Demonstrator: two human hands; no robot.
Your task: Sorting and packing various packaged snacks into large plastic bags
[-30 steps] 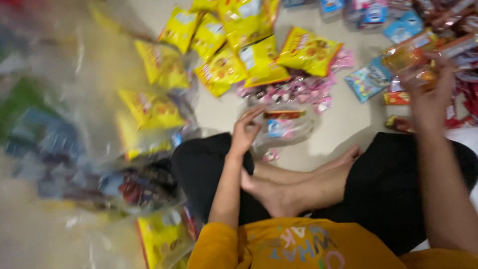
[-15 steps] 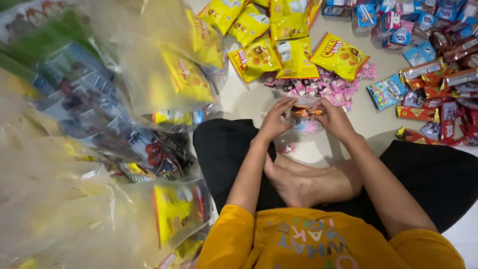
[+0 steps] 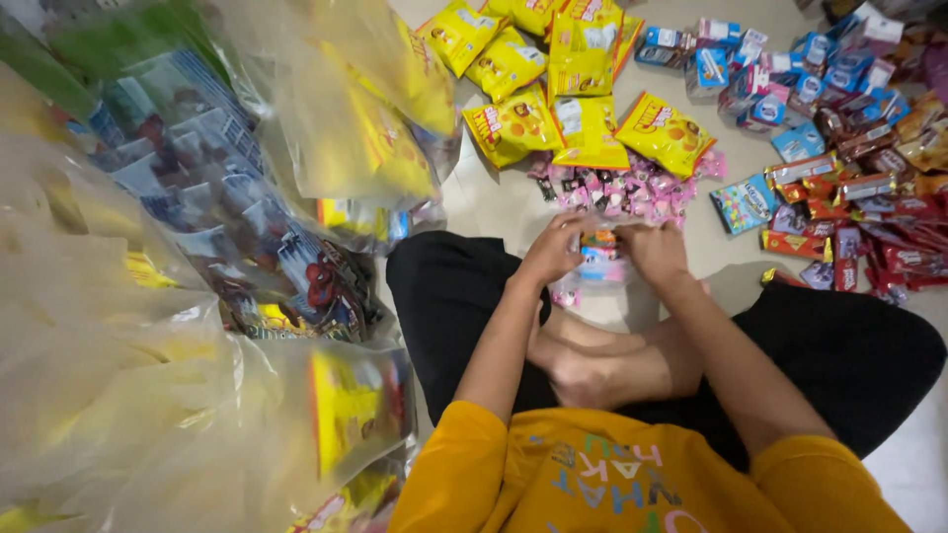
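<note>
- Head view: a person in a yellow shirt sits cross-legged on a pale floor (image 3: 494,212) and looks down at both hands in front of the bare feet.
- The left hand (image 3: 551,251) and the right hand (image 3: 655,253) hold between them a small clear plastic bag (image 3: 599,259) of sweets; inside it a blue-and-pink packet and an orange one can be seen.
- The left fingers are curled closed on the left edge of the bag, and the right fingers are closed on its right edge and top. The bag hangs between the two grips, just above the floor and in front of the crossed ankles.
- Just beyond the hands lies a heap of small pink candies (image 3: 622,190), almost touching the bag.
- Further away there are yellow snack packets (image 3: 583,128) in a loose group.
- To the person's right lie a colourful candy pouch (image 3: 743,202), red and orange chocolate bars (image 3: 859,212) and small blue boxes (image 3: 780,69).
- On the person's left stand large clear plastic bags (image 3: 197,276), filled with more yellow packets and cartoon-printed items; they are near the left knee.
</note>
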